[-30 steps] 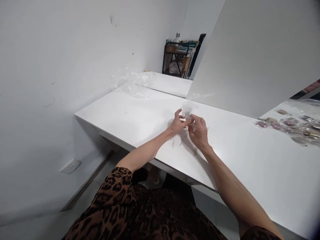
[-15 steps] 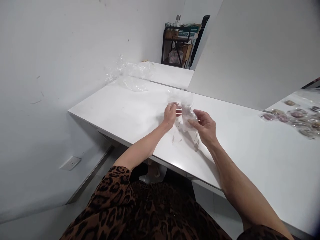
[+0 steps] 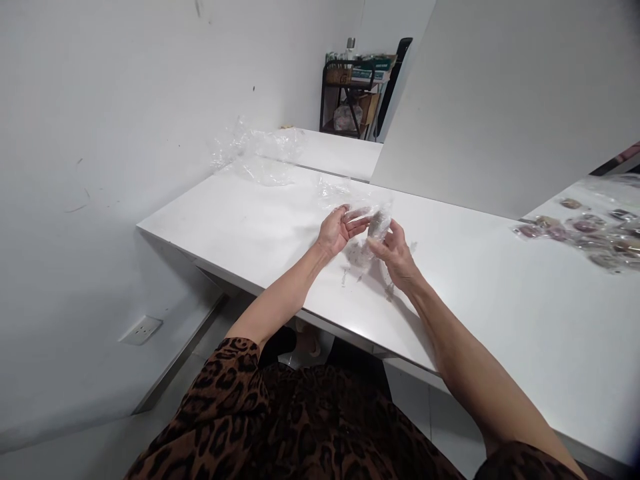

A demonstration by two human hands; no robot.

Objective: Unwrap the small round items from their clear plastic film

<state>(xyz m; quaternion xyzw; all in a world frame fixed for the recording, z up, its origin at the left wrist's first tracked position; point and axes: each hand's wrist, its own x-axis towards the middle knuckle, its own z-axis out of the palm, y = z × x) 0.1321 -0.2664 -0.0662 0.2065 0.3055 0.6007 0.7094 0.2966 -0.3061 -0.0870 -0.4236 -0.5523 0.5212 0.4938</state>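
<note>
My right hand (image 3: 396,255) is closed on a clear plastic bag with a grey-green object (image 3: 379,223) inside it, above the white table. The thumb presses on the near side and the fingers curl round the right side. What the object is I cannot make out through the shiny film. To its left, my left hand (image 3: 337,230) has its fingers stretched out towards the bag, palm partly turned up. Loose clear film (image 3: 333,190) lies over and behind the left fingertips. Small grey-brown flecks and smears (image 3: 389,291) mark the tabletop below the hands.
Crumpled clear plastic (image 3: 260,150) lies at the table's far left corner by the wall. Several small clear-wrapped items (image 3: 587,227) are spread at the right. A large pale panel (image 3: 480,113) rises behind the table (image 3: 210,220). A black shelf cart (image 3: 349,93) stands further back.
My left fingers have straightened, with the palm turned further up. The right hand has moved slightly left and tilted the bag, so the grey-green object shows darker. Loose film now spreads further left.
</note>
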